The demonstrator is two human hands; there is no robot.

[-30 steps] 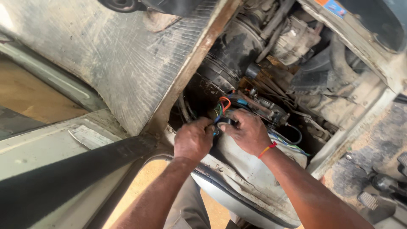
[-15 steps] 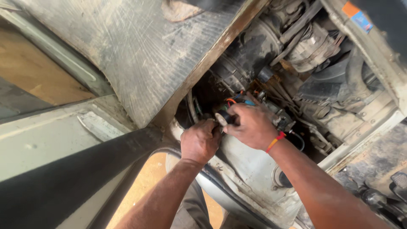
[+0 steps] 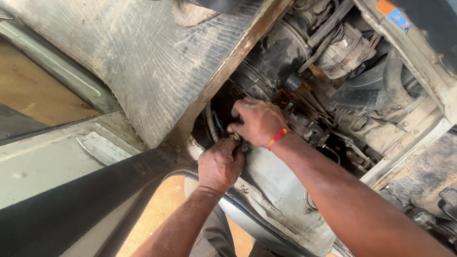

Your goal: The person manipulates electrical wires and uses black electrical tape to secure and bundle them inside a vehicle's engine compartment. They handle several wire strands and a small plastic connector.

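**Both hands at the small fitting in the engine bay**

Your left hand [image 3: 220, 164] is closed, fingers curled around a small brass-coloured fitting [image 3: 234, 137] at the dark gap just below the black round housing [image 3: 276, 57]. Your right hand [image 3: 257, 121] comes over it from above, fingers bent narrow and pinching at the same spot; I cannot tell whether it holds a tool or only the fitting. The fitting sits between the two hands, mostly hidden by your knuckles.

Just right of the housing lie wires [image 3: 304, 126] and greasy brackets, close to your right wrist with its red band [image 3: 277, 138]. Left of the housing runs the ribbed mat [image 3: 143, 62].

What could go wrong, as I judge it: the fitting is small and the surfaces look oily, so a slipping grip could drop it into the gap under the housing. Your right wrist could also snag the wires if you pull back sharply. You work half blind here, since your own hands cover the part.
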